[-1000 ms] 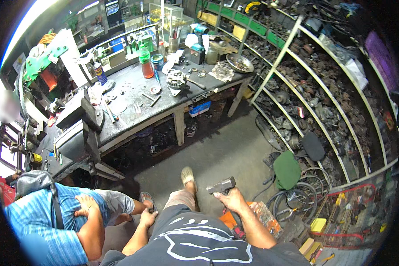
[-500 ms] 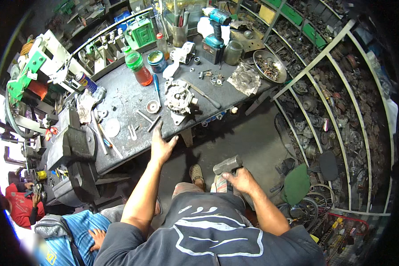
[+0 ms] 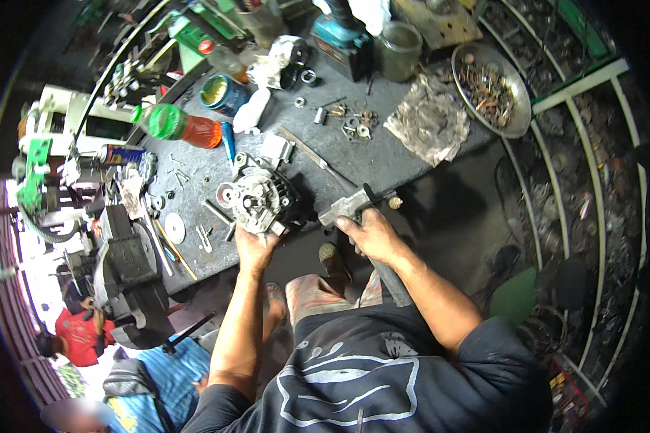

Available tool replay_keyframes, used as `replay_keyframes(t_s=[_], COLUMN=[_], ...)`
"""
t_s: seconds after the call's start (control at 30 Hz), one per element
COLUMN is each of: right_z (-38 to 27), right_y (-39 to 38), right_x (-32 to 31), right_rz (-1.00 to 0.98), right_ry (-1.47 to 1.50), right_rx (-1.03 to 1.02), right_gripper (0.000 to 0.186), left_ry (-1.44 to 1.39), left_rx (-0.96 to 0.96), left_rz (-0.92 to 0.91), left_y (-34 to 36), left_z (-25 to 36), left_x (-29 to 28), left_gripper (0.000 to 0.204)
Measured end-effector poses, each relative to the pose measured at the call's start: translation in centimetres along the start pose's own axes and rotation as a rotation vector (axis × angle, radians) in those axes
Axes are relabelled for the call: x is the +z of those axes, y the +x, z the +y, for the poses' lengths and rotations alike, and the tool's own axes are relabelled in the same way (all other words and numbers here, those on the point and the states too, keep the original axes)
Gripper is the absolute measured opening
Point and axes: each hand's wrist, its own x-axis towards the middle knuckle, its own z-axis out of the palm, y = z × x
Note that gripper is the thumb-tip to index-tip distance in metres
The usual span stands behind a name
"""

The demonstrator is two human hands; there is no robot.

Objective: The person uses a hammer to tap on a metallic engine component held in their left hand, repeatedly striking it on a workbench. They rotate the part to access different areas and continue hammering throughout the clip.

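Observation:
My left hand holds the near side of a silver alternator at the bench's front edge, some fingers hidden beneath it. A T-shaped metal bar lies just left of it, beside a small round pulley-like part. Off to the right, my right hand is wrapped round a hammer close to its heavy grey head, and the handle slants down toward my lap. Behind the alternator rest a blue-handled screwdriver and a long flat tool with a dark handle.
On the dark workbench stand a red-liquid bottle, a blue jar and a cordless drill. A bowl of small parts and a dirty rag sit right. A bench vise is left; people are lower left.
My left hand has gone from the T-shaped bar to the alternator, which now sits turned near the edge. My right hand has raised the hammer toward the bench. The view has shifted closer.

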Motion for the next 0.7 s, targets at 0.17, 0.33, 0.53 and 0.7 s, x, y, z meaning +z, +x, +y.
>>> replay_keyframes(t_s=[0.17, 0.33, 0.53, 0.7], right_z=[-1.8, -0.7, -1.5, -0.7], right_y=[0.2, 1.2, 0.5, 1.2], right_x=[0.9, 3.0, 3.8, 5.2], right_rz=[-0.086, -0.068, 0.095, 0.027], right_ry=[0.147, 0.224, 0.309, 0.171], right_rx=[0.017, 0.005, -0.101, -0.119], right_gripper=[0.053, 0.058, 0.048, 0.045], left_ry=[0.892, 0.767, 0.691, 0.641], left_rx=[0.505, 0.457, 0.337, 0.26], left_rz=[-0.072, -0.108, -0.16, -0.203], left_y=[-0.1, 1.1, 1.9, 2.0], left_z=[-8.0, -5.5, -3.1, -1.6], left_x=[-5.5, -4.4, -3.9, -3.7], left_gripper=[0.058, 0.061, 0.073, 0.079])
